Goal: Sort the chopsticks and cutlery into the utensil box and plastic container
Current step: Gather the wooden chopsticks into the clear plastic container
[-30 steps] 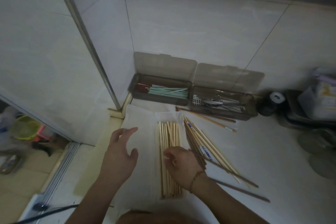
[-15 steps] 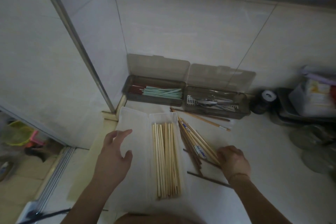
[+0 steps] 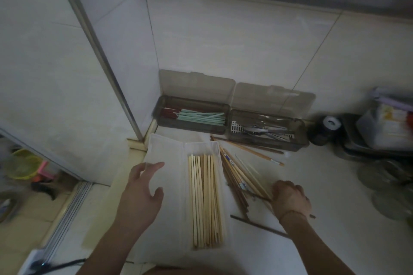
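Since a second ago, right hand (image 3: pixel 290 200) gone from the plastic container (image 3: pixel 220 147) to the loose chopsticks (image 3: pixel 240 176) beside it on the desk (image 3: pixel 335 207), fingers curled onto them. Left hand (image 3: pixel 143 194) spread wide above the container's lid (image 3: pixel 165 149). Utensil box (image 3: pixel 194 126) at the desk's back edge, against the wall.

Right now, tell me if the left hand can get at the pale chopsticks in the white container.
Probably yes: the left hand hovers open beside the white container, whose top is open over the pale chopsticks; nothing lies between.
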The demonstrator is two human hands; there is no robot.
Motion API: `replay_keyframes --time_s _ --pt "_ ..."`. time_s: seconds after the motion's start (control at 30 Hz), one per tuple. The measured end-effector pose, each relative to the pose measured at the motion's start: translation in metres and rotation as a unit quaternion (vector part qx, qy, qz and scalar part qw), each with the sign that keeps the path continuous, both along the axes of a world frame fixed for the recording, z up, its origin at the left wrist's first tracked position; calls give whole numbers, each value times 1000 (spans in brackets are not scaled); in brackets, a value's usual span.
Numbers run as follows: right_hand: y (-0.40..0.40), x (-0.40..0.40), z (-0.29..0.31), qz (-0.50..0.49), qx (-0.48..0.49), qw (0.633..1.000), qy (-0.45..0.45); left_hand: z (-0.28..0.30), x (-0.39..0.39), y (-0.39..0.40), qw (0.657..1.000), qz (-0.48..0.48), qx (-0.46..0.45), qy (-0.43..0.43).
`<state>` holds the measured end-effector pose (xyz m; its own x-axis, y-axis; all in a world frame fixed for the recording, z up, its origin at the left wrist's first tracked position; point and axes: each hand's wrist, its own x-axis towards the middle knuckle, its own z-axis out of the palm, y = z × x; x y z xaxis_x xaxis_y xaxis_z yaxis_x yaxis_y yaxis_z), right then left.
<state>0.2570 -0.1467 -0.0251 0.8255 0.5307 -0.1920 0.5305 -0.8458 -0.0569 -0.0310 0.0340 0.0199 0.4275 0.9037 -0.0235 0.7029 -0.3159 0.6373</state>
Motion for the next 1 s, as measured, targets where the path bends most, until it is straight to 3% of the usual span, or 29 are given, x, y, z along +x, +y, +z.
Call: replay_keyframes --time_s 0.07,0.13,0.23,0.3,0.37,0.4,0.47,0.5,0.57,0.7,0.8,0.87,0.93,1.0 --pt "11 -5 17 -12 143 989 45 -1 -1 1 1000 -2 2 -2" --pt "24 -20 41 3 299 953 54 -2 -1 1 1000 -5 5 -4" --pt "45 -53 75 57 512 854 70 -2 -2 2 1000 0 2 -3" --pt "55 -73 83 100 574 808 87 -1 -1 2 1000 0 2 -2" --pt "63 -88 77 154 560 807 112 -1 -1 2 1000 -3 1 0" --pt "68 -93 72 178 517 827 136 -1 -1 2 1000 -2 0 2" --pt "71 -104 54 244 337 892 178 -1 -2 3 1000 1 -3 5" --pt "70 -109 43 295 253 910 147 -1 -1 3 1000 2 -3 5" --pt "65 -119 21 377 180 906 70 -1 -1 2 1000 2 -2 5" --pt "58 -127 -1 421 32 905 -45 -1 -1 1 1000 -1 -4 0" --pt "54 -119 0 440 83 894 -25 -1 -2 0 1000 0 -11 0" --pt "52 -101 4 409 239 881 -3 0 -2 1 1000 -1 -16 -2" --pt "44 -75 4 318 363 876 4 0 -2 1 1000 -4 -16 -5" --pt "37 -44 5 184 328 927 -15 0 -2 1 1000 -5 -15 -6"
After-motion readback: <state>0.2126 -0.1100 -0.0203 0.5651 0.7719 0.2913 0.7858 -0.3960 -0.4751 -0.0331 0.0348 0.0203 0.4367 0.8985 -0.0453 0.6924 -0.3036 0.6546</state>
